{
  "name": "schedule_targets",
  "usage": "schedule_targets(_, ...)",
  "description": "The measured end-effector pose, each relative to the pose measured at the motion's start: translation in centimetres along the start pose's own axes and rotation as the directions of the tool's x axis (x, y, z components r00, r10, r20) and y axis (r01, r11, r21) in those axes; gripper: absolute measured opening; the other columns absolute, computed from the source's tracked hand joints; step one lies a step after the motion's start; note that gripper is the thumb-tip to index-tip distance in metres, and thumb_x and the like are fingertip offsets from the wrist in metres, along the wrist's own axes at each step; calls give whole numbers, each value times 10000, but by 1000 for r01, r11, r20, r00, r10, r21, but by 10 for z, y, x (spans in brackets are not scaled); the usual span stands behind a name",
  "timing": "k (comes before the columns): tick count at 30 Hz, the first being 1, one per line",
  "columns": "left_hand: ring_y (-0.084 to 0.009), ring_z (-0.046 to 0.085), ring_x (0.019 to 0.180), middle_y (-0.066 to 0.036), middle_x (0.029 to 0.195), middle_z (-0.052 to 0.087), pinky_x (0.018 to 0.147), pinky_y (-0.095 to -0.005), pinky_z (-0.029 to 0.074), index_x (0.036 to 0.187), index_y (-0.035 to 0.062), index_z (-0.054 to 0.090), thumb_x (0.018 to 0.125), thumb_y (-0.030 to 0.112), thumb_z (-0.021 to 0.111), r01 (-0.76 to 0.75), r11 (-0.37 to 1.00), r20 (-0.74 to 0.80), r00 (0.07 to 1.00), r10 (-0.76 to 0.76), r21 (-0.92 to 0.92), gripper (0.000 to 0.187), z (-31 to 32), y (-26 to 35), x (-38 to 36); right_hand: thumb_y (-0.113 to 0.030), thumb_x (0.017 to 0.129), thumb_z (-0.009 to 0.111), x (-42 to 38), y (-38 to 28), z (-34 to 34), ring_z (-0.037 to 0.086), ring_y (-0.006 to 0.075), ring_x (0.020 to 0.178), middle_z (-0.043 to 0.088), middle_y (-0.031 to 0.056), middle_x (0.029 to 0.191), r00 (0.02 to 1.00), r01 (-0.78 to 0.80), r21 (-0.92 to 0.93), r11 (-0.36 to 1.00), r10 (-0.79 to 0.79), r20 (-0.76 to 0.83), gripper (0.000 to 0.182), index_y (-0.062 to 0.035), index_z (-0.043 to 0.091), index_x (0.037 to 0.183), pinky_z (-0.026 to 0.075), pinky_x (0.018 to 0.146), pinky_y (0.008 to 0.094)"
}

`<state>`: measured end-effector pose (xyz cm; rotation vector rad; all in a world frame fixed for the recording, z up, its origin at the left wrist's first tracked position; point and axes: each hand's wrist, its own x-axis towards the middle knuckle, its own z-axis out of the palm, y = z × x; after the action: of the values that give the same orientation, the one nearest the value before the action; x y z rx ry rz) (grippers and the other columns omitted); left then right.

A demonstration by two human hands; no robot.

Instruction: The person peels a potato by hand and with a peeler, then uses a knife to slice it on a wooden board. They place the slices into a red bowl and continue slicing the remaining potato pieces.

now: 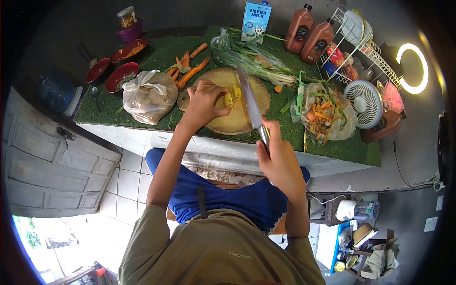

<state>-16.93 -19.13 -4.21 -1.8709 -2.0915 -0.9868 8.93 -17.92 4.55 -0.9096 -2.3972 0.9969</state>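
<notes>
A round wooden chopping board point(221, 124) lies near the front edge of the green-covered counter. On its middle, my left hand point(205, 100) pinches a cut piece of yellow potato point(228, 99) between thumb and fingers. Another yellow slice point(237, 92) lies against it on the right. My right hand point(280, 161) is closed round the dark handle of a kitchen knife point(250, 99). The long blade points away from me over the board, just right of the potato pieces. Carrots point(192, 72) rest behind the board at the left.
A tied plastic bag point(151, 97) sits left of the board, near red bowls point(122, 76). Spring onions point(261, 64) in plastic lie behind it. To the right are a green peeler point(299, 97), a bag of peelings point(327, 114), a fan point(363, 103) and a dish rack point(349, 47).
</notes>
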Motion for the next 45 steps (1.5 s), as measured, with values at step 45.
schedule_targets(45, -204, 546, 1140, 30, 1000, 712, 899, -464, 307, 953, 150, 736, 896, 333, 716, -65, 997, -118, 991, 59, -52, 193, 6, -2, -6, 19, 883, 573, 25, -34, 35, 653, 441, 751, 635, 255, 766, 997, 79, -308, 948, -68, 45, 396, 27, 394, 1237, 486, 676, 546)
